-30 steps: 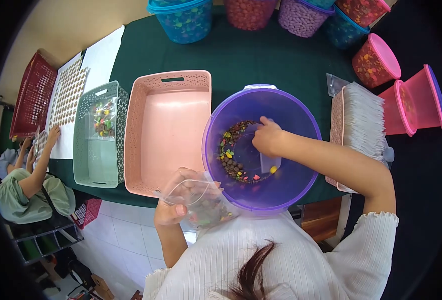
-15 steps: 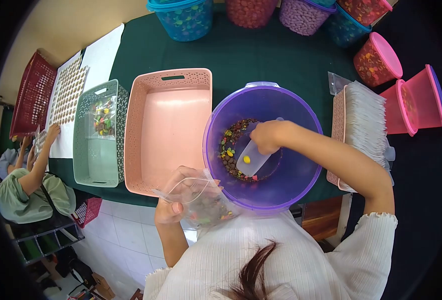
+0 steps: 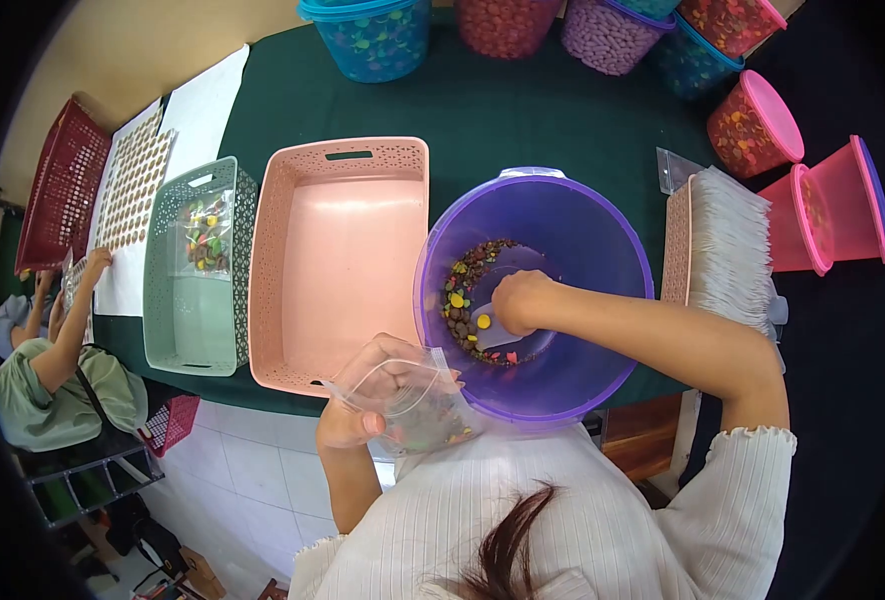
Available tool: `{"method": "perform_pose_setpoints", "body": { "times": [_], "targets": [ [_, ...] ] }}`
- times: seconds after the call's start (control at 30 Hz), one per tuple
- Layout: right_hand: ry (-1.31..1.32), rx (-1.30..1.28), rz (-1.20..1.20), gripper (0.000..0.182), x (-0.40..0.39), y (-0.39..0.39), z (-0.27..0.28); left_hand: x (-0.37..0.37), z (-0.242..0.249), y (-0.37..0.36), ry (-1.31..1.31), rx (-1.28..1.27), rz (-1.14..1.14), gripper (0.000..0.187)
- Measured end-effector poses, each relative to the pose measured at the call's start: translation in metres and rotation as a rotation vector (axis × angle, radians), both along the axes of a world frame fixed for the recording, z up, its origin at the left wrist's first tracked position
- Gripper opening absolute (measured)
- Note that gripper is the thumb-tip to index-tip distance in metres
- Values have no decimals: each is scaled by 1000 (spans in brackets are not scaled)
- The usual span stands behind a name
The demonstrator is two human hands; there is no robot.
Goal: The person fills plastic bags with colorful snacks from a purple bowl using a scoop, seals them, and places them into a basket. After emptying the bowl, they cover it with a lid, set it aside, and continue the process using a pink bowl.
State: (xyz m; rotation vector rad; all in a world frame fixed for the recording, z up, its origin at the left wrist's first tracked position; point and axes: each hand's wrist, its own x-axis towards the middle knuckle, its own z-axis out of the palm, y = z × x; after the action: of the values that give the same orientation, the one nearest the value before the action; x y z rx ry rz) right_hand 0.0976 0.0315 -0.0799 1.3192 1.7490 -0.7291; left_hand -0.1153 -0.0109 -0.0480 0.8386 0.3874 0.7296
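Observation:
My right hand [image 3: 525, 303] is inside the purple tub [image 3: 603, 350], closed around the handle of a translucent scoop [image 3: 503, 330]. The scoop's blade lies among small brown, yellow, green and pink pieces [image 3: 460, 300] along the left part of the tub's bottom; a yellow piece shows at the blade. In front of the tub, my left hand [image 3: 355, 405] grips a clear zip bag [image 3: 418, 395] by its side. The bag's mouth gapes a little, and some colourful pieces sit low in it, blurred by the plastic.
Left of the tub stand a pink basket [image 3: 348, 260] and a green basket [image 3: 195, 315] with a filled bag [image 3: 206, 235]. At right, a basket holds stacked clear bags [image 3: 728, 250]. Lidded tubs [image 3: 378, 45] line the back. Another person [image 3: 58, 375] works at far left beside sticker sheets [image 3: 138, 190].
My right hand and the scoop have moved slightly left and lower in the tub, toward the pieces. My left hand has shifted a little right with the bag.

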Motion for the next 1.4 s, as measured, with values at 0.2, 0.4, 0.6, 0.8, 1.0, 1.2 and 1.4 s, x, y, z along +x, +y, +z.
{"method": "perform_pose_setpoints", "body": {
  "times": [0.2, 0.4, 0.6, 0.8, 1.0, 1.2, 1.4],
  "targets": [
    [69, 141, -142, 27, 6, 10, 3, 1, 0, 1, -10, 6, 21, 76],
    [74, 257, -158, 26, -1, 17, -5, 2, 0, 1, -12, 0, 23, 75],
    [123, 232, 19, 25, -11, 8, -5, 3, 3, 1, -3, 1, 24, 75],
    [213, 110, 162, 26, 12, 4, 47, 3, -1, 3, 0, 62, -5, 79],
    [781, 250, -36, 11, 43, 0, 84, 8, 19, -1, 139, 4, -5, 91],
    [743, 617, 42, 17, 56, 14, 169, 18, 34, -6, 158, -43, -74, 91],
    [391, 892, 357, 8, 28, -9, 218, 49, 58, -9, 138, -31, -172, 89]
  ]
}}
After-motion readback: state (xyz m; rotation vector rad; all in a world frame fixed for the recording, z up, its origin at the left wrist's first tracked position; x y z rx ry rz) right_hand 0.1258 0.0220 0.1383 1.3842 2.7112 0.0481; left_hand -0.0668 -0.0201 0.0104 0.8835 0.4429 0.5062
